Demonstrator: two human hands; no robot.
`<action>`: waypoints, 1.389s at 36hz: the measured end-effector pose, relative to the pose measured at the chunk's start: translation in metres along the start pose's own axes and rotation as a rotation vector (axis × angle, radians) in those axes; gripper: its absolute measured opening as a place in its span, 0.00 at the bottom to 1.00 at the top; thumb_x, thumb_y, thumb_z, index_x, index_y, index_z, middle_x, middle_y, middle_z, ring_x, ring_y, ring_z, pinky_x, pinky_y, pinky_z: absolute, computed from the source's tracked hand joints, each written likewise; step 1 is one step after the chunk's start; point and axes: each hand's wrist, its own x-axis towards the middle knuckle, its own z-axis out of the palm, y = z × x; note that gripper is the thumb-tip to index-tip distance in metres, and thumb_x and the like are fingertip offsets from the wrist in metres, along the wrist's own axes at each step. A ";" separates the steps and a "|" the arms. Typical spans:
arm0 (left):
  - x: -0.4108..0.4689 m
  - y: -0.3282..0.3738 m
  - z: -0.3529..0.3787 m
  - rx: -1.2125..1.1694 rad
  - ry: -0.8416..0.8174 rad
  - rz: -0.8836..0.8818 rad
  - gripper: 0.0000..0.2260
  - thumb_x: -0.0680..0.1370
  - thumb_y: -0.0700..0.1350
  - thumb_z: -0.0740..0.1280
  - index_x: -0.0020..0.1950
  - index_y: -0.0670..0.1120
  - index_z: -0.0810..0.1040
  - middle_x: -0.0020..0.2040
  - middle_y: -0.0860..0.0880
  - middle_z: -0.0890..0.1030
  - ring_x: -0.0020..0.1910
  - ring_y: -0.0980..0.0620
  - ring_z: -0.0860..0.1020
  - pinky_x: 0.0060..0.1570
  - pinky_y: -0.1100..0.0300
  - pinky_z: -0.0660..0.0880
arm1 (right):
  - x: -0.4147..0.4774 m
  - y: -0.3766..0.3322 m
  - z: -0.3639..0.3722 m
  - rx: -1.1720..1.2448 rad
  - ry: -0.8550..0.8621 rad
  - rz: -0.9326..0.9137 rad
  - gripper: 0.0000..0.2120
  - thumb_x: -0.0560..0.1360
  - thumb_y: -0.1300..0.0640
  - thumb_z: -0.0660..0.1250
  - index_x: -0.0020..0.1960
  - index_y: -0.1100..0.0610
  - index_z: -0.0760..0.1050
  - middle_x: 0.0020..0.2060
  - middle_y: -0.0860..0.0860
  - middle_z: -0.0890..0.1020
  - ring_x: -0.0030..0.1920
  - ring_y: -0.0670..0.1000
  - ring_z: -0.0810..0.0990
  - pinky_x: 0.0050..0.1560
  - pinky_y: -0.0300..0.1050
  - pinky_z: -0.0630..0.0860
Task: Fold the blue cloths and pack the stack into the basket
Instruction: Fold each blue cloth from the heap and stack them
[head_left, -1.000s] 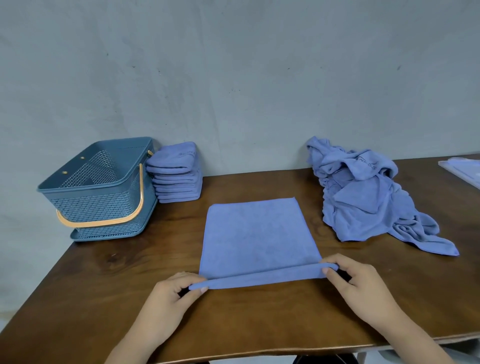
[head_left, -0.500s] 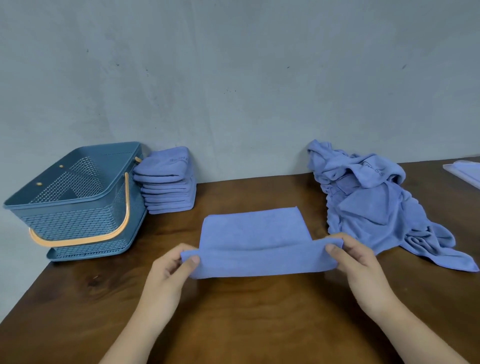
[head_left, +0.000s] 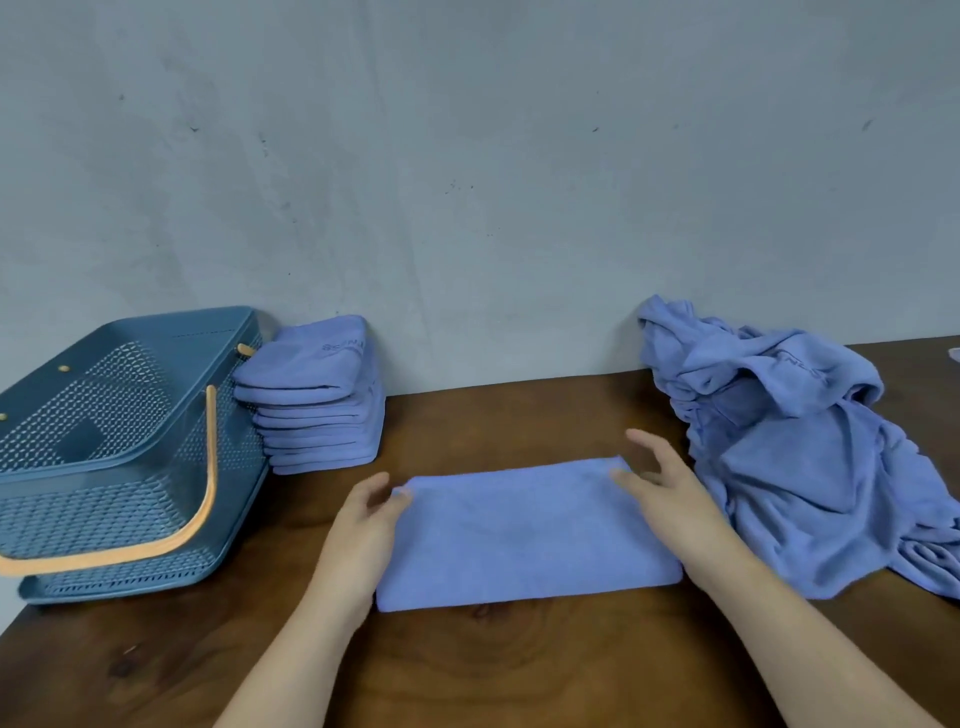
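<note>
We have the cloth (head_left: 524, 535) flat on the table (head_left: 519, 670) between our hands, each hand at one far corner. We judge that they are there to square the loose edges, so the fold comes out even. Our left hand (head_left: 363, 525) curls loosely at its corner, but the blur there keeps us from telling whether it pinches the cloth or only touches it. Our right hand (head_left: 660, 488) is released, with straight, spread fingers and one fingertip resting on the corner. The stack (head_left: 317, 410) stands beyond the left hand, against the basket (head_left: 130, 457) (handy for packing later). The heap (head_left: 805, 467) lies just outside the right hand, probably for easy reach. The cloth is a long blue rectangle, matte and smooth with soft, rounded corners.
</note>
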 end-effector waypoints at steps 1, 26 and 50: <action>0.001 -0.004 -0.001 0.017 -0.014 0.026 0.16 0.80 0.57 0.72 0.68 0.65 0.76 0.64 0.57 0.82 0.63 0.52 0.82 0.67 0.45 0.78 | -0.002 0.001 -0.002 -0.029 -0.029 -0.016 0.18 0.82 0.51 0.69 0.69 0.37 0.72 0.49 0.44 0.82 0.53 0.46 0.81 0.55 0.47 0.77; -0.013 -0.009 0.006 0.471 -0.042 0.324 0.25 0.84 0.47 0.67 0.77 0.68 0.67 0.71 0.71 0.69 0.53 0.84 0.68 0.50 0.77 0.67 | -0.018 0.002 0.012 -0.697 0.037 -0.125 0.24 0.83 0.42 0.58 0.78 0.36 0.63 0.71 0.38 0.70 0.52 0.43 0.77 0.49 0.44 0.69; -0.023 -0.005 0.018 1.221 0.135 0.579 0.33 0.81 0.64 0.64 0.84 0.54 0.62 0.86 0.51 0.56 0.74 0.50 0.71 0.60 0.58 0.79 | -0.040 -0.006 0.027 -1.224 0.232 -0.397 0.26 0.78 0.45 0.72 0.74 0.51 0.77 0.69 0.56 0.77 0.54 0.60 0.81 0.39 0.53 0.77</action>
